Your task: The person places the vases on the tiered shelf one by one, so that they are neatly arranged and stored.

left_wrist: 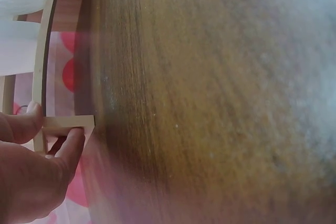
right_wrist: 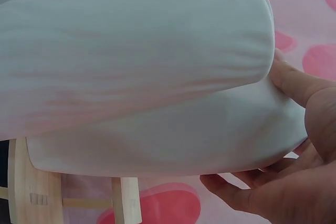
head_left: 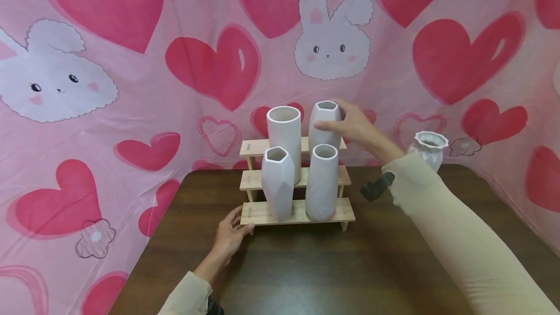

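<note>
A three-step wooden stand [head_left: 258, 214] carries several white vases. My right hand [head_left: 356, 123] grips the faceted vase [head_left: 323, 119] at the right of the upper steps, near its rim, with the thumb in front and fingers behind. In the right wrist view, this vase [right_wrist: 173, 135] lies partly hidden behind the leaf-patterned vase [head_left: 322, 188], which stands on the bottom step. My left hand [head_left: 230, 232] pinches the bottom step's left end; its thumb is on the board and a finger is by the leg [left_wrist: 68, 122]. An angular vase [head_left: 278, 188] and a tall cylinder vase [head_left: 284, 132] stand on the left.
A white vase with a wavy rim [head_left: 430, 145] stands at the table's right rear, partly hidden by the right sleeve. The dark wooden table [head_left: 297, 271] extends in front of the stand. Behind it hangs a pink cloth [head_left: 271, 81] with hearts and rabbits.
</note>
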The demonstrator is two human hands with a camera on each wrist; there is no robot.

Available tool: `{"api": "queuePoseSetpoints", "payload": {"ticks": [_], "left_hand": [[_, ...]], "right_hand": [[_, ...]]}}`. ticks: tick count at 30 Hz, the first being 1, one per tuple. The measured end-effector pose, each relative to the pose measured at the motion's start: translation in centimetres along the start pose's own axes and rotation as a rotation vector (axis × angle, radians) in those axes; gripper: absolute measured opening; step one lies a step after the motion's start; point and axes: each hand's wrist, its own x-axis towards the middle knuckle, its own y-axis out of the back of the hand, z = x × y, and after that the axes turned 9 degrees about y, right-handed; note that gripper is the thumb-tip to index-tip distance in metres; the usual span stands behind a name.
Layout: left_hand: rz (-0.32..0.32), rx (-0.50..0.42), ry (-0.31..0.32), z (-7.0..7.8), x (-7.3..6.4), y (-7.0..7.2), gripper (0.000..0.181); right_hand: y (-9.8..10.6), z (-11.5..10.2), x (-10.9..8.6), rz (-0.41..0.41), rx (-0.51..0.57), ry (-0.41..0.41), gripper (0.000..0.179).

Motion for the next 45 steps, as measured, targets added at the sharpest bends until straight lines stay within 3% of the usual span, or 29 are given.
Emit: {"api": "queuePoseSetpoints", "payload": {"ticks": [9,21,28,32,35,41,45], "left_hand": [[0.009,0.001,0.014,-0.3,0.1,0.1,0.06],[0.01,0.003,0.008,-0.6,0.1,0.3,0.06],[-0.003,-0.018,-0.004,-0.6,0.2,0.2,0.059],[-0.004,-0.012,-0.004,-0.4,0.2,0.2,0.059],[-0.009,-0.013,-0.007,-0.3,0.2,0.2,0.059],[-0.012,-0.019,-0.006,-0.2,0.0,0.2,0.06],[-0.009,-0.013,-0.009,-0.2,0.1,0.2,0.06]], "right_hand": [[1.0,1.8,-1.6,-0.004,0.018,0.061,0.077],[5.0,5.7,-6.2,0.101,-0.079,-0.017,0.079],[9.1,9.0,-8.4,0.279,-0.224,0.042,0.077],[11.3,10.8,-9.9,0.344,-0.282,0.0,0.082],[12.4,11.8,-10.7,0.337,-0.305,-0.052,0.088],[13.6,14.2,-11.3,0.241,-0.283,-0.124,0.095],[13.4,15.4,-11.3,0.23,-0.206,-0.16,0.081]]}}
